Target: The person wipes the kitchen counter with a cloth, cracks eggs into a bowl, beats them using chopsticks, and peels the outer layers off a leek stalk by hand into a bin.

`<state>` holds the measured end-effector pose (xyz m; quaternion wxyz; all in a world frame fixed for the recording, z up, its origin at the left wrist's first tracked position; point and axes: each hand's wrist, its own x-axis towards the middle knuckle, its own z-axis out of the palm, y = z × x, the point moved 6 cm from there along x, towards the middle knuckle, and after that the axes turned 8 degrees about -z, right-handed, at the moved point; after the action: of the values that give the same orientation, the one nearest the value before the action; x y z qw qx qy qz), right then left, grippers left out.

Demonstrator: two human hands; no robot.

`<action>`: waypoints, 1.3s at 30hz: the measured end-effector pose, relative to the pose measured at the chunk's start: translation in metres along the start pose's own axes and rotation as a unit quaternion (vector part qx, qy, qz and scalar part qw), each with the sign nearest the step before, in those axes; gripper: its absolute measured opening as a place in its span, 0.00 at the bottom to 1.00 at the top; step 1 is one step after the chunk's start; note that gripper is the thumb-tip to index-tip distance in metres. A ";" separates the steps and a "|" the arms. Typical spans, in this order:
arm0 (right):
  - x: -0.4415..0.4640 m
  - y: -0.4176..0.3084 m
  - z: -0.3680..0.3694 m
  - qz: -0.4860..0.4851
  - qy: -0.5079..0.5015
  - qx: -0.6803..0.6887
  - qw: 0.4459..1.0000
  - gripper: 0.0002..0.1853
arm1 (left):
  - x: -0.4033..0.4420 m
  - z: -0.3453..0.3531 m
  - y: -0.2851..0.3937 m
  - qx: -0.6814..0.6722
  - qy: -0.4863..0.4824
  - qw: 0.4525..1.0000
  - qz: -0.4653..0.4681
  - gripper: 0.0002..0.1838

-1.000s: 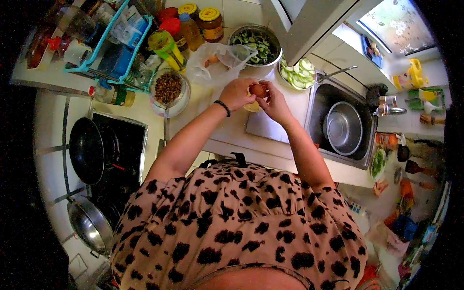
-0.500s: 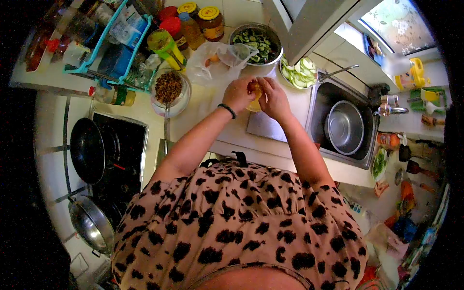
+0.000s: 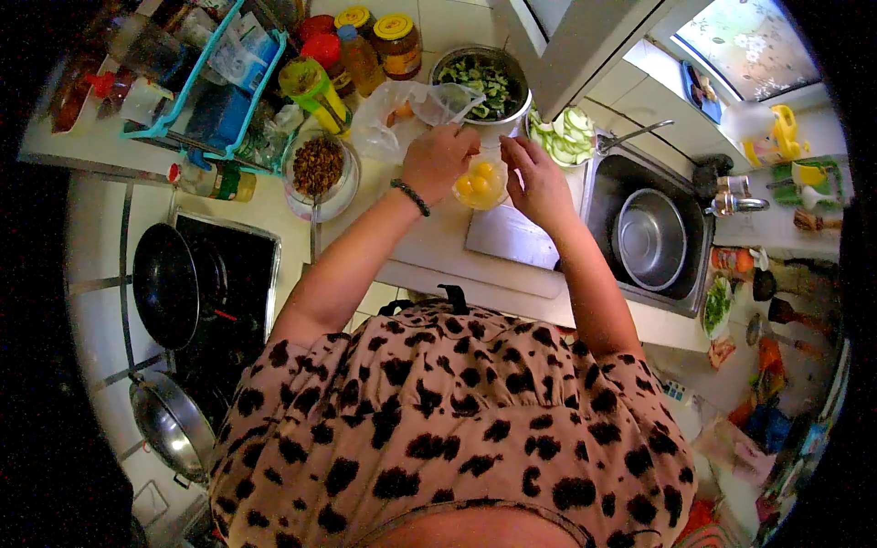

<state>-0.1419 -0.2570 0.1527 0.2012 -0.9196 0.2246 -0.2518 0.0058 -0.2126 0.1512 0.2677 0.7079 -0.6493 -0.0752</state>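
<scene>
Between my two hands stands a small bowl (image 3: 480,185) with several yellow egg yolks in it. My left hand (image 3: 440,163), with a dark beaded bracelet at the wrist, is at the bowl's upper left; its fingers are curled together, and what they hold, if anything, is hidden. My right hand (image 3: 537,179) is to the right of the bowl, its fingers bent and pressed close together, their contents too small to make out. A cleaver-like metal blade (image 3: 513,236) lies just below the bowl. Behind my left hand is a clear plastic bag (image 3: 384,123) with eggs inside.
A pot of chopped greens (image 3: 484,85) and a plate of sliced vegetable (image 3: 564,137) stand behind. At right is the sink with a metal basin (image 3: 649,239). Left are a bowl of brown food (image 3: 318,166), a black pan (image 3: 165,285), jars (image 3: 397,46) and a blue rack (image 3: 196,100).
The brown egg between my hands is no longer visible as a whole egg. My hands have moved apart, left hand leftward and right hand rightward, and the yolks in the bowl now show.
</scene>
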 end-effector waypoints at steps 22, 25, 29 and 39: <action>-0.015 -0.029 0.035 -0.001 -0.007 0.047 0.999 0.23 | -0.037 0.091 -0.046 -0.518 -0.168 0.815 -0.199 0.20; -0.012 -0.022 0.040 0.049 0.006 0.087 0.995 0.24 | -0.043 0.059 -0.033 -0.521 -0.204 0.788 -0.255 0.13; -0.008 -0.028 0.030 0.157 0.147 0.329 0.920 0.21 | -0.052 0.102 -0.072 -0.793 -0.122 0.523 -0.287 0.21; -0.023 -0.195 0.121 -0.282 -0.185 0.073 0.939 0.26 | -0.199 0.018 -0.059 -0.877 0.139 0.363 -0.284 0.20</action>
<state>-0.0321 -0.0544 0.1427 0.2268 -0.9583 -0.1038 -0.1396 0.0210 -0.0257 0.0599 0.7866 0.2169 0.0682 -0.5741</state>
